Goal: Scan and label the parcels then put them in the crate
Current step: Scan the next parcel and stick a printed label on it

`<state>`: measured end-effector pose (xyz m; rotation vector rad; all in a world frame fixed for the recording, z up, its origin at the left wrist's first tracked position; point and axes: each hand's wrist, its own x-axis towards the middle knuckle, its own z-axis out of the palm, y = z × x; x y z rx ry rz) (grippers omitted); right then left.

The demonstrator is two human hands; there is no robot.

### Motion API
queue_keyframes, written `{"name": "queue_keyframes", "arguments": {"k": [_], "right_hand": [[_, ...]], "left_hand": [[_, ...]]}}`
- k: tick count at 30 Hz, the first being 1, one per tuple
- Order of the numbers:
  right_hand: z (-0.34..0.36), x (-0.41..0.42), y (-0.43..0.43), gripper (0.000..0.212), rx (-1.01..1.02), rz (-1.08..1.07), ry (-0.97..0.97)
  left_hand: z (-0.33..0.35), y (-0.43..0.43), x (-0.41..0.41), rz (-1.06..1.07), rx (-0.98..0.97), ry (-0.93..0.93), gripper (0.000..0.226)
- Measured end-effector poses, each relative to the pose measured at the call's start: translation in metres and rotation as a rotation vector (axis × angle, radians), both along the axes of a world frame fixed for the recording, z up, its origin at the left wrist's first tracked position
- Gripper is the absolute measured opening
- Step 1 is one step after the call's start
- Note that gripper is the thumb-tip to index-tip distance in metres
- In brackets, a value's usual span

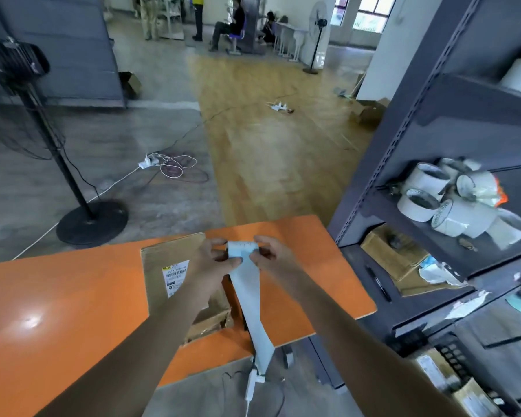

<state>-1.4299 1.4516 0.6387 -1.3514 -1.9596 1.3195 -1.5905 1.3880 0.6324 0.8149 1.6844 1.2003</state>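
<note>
cardboard parcel [169, 266] lay on orange table [57, 296], lower centre of frame, printed label up. my left hand [214, 261] pinched label strip [247, 284] near top; my right hand [272, 254] pinched same end. strip trailed down past table edge.

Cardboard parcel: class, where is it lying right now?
In the head view the cardboard parcel lies on the orange table, left of the label strip, partly behind the left hand.
</note>
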Motion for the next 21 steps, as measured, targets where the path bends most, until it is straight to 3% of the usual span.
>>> {"name": "queue_keyframes", "arguments": {"k": [8,14,17,21], "right_hand": [[0.001,-0.020,-0.002,0.046,0.041,-0.037,0.052],[0.010,-0.023,0.000,0.049,0.074,0.022,0.064],[0.013,-0.025,0.000,0.041,0.093,-0.008,0.100],[0.013,-0.029,0.004,0.031,0.160,-0.030,0.078]], "left_hand": [[0.002,0.005,-0.021,-0.067,0.050,0.033,0.035],[0.004,0.008,-0.031,-0.124,0.064,0.092,0.039],[0.008,0.004,-0.032,-0.112,0.100,0.168,0.055],[0.014,-0.006,-0.031,-0.112,0.157,0.264,0.057]]}}
